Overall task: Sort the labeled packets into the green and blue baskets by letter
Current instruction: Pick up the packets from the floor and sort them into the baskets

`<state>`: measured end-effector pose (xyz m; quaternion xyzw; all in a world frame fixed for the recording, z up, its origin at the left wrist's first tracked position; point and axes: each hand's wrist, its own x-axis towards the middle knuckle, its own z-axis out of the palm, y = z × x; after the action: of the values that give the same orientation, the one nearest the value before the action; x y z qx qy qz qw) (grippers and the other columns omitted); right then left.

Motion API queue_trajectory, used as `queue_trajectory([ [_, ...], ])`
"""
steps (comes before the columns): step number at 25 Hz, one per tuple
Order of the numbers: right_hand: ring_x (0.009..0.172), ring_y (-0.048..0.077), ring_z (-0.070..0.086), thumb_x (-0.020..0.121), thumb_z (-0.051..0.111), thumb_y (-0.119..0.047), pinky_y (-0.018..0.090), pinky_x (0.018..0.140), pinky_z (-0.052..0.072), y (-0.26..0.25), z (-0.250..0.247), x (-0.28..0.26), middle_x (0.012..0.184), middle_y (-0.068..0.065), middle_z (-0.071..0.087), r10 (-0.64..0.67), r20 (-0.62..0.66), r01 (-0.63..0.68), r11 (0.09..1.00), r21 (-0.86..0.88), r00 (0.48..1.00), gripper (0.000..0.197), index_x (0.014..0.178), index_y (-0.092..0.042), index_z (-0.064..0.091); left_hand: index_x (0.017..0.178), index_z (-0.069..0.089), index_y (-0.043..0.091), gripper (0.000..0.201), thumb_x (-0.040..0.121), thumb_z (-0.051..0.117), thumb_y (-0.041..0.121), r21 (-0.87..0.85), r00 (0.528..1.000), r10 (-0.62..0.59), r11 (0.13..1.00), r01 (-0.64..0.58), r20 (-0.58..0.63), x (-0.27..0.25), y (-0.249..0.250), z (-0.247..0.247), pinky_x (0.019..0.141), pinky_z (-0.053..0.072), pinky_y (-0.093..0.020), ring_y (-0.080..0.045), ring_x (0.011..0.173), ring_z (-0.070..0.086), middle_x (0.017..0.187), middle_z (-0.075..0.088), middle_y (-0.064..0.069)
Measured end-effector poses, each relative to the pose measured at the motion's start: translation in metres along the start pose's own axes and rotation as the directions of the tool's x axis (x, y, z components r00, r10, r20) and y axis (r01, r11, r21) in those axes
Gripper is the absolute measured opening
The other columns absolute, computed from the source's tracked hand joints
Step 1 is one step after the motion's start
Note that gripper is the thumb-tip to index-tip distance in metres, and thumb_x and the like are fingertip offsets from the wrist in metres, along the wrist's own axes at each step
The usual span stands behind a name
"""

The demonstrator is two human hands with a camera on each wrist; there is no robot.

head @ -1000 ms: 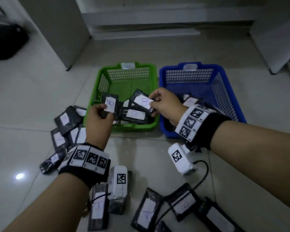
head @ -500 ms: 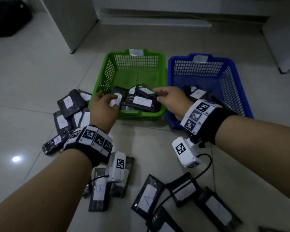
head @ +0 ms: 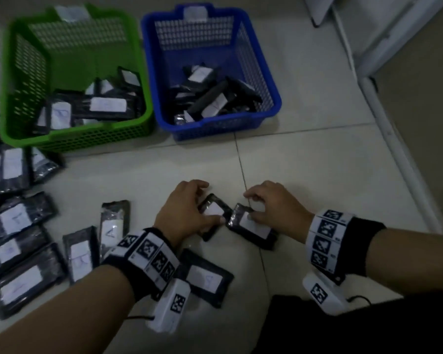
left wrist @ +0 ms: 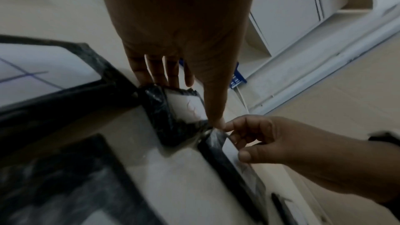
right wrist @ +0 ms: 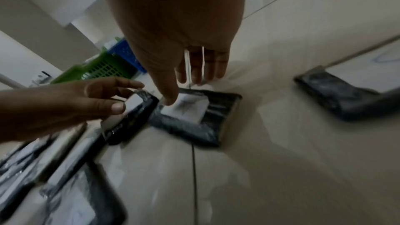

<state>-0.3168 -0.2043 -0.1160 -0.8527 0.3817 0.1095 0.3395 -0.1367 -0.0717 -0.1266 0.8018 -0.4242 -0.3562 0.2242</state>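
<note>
Two black packets with white labels lie side by side on the floor tiles. My left hand grips the left packet, fingers at its far edge and thumb at its near corner; the left wrist view shows the same packet. My right hand holds the right packet, thumb on the label and fingers curled over the far edge, which the right wrist view confirms on the packet. The green basket and the blue basket stand beyond, each holding several packets.
Several loose labelled packets lie on the floor at the left, and one more packet by my left wrist. White furniture and a baseboard run along the right. A dark clothed leg fills the bottom right.
Both hands let go of the packets at the green basket, came back down to the floor near me, and now each holds a new packet. The head view has tilted down.
</note>
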Motion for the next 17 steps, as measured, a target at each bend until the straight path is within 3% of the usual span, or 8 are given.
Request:
queue_trajectory([
  [3, 0.109, 0.022, 0.043, 0.058, 0.084, -0.040, 0.036, 0.090, 0.043, 0.010, 0.014, -0.016, 0.115, 0.004, 0.050, 0.044, 0.106, -0.023, 0.981, -0.190, 0.993, 0.076, 0.124, -0.021, 0.050, 0.129, 0.046, 0.026, 0.090, 0.051, 0.085, 0.049, 0.126, 0.999, -0.010, 0.992, 0.005, 0.039, -0.001, -0.005, 0.012, 0.096, 0.045, -0.038, -0.021, 0.112, 0.048, 0.120, 0.048, -0.001],
  [8, 0.101, 0.025, 0.051, 0.071, 0.079, -0.032, 0.030, 0.078, 0.042, 0.000, 0.005, -0.002, 0.110, 0.009, 0.050, 0.094, 0.145, -0.075, 0.989, -0.130, 0.985, 0.054, 0.114, -0.012, 0.054, 0.122, 0.049, 0.021, 0.071, 0.062, 0.082, 0.039, 0.116, 0.998, -0.059, 0.992, 0.055, 0.035, 0.006, -0.002, 0.003, 0.079, 0.040, -0.024, -0.021, 0.100, 0.053, 0.110, 0.048, -0.003],
  [10, 0.096, 0.024, 0.054, 0.077, 0.075, -0.030, 0.027, 0.072, 0.041, -0.007, -0.008, 0.012, 0.103, 0.008, 0.053, 0.057, 0.149, -0.053, 0.998, -0.036, 0.987, 0.039, 0.108, -0.012, 0.058, 0.118, 0.052, 0.020, 0.066, 0.063, 0.083, 0.038, 0.036, 0.998, -0.056, 0.998, 0.056, -0.001, 0.011, -0.003, -0.014, 0.076, 0.038, -0.024, -0.019, 0.095, 0.054, 0.105, 0.050, -0.001],
  [12, 0.088, 0.021, 0.056, 0.081, 0.071, -0.029, 0.026, 0.065, 0.040, -0.021, -0.022, 0.028, 0.093, 0.004, 0.058, 0.029, 0.088, -0.038, 0.994, 0.102, 0.996, 0.026, 0.096, -0.015, 0.057, 0.118, 0.055, 0.021, 0.064, 0.064, 0.083, 0.039, -0.125, 0.995, -0.062, 0.991, 0.052, -0.073, 0.015, -0.006, -0.039, 0.077, 0.044, -0.027, -0.018, 0.095, 0.058, 0.106, 0.058, 0.001],
  [15, 0.090, 0.022, 0.062, 0.083, 0.068, -0.032, 0.033, 0.077, 0.049, -0.049, -0.041, 0.053, 0.098, 0.005, 0.066, 0.017, -0.074, 0.006, 0.953, 0.302, 0.997, 0.025, 0.099, -0.015, 0.058, 0.125, 0.052, 0.027, 0.068, 0.065, 0.081, 0.042, -0.398, 0.964, -0.107, 0.918, 0.001, -0.245, 0.025, -0.002, -0.075, 0.080, 0.055, -0.033, -0.014, 0.097, 0.063, 0.110, 0.064, 0.004],
  [17, 0.093, 0.021, 0.064, 0.084, 0.066, -0.032, 0.037, 0.083, 0.052, -0.065, -0.051, 0.067, 0.102, 0.004, 0.067, 0.014, -0.183, 0.064, 0.909, 0.413, 0.983, 0.028, 0.106, -0.016, 0.059, 0.128, 0.045, 0.028, 0.070, 0.068, 0.080, 0.037, -0.524, 0.923, -0.136, 0.848, -0.080, -0.360, 0.036, 0.007, -0.097, 0.070, 0.058, -0.032, -0.011, 0.097, 0.062, 0.112, 0.061, 0.002],
])
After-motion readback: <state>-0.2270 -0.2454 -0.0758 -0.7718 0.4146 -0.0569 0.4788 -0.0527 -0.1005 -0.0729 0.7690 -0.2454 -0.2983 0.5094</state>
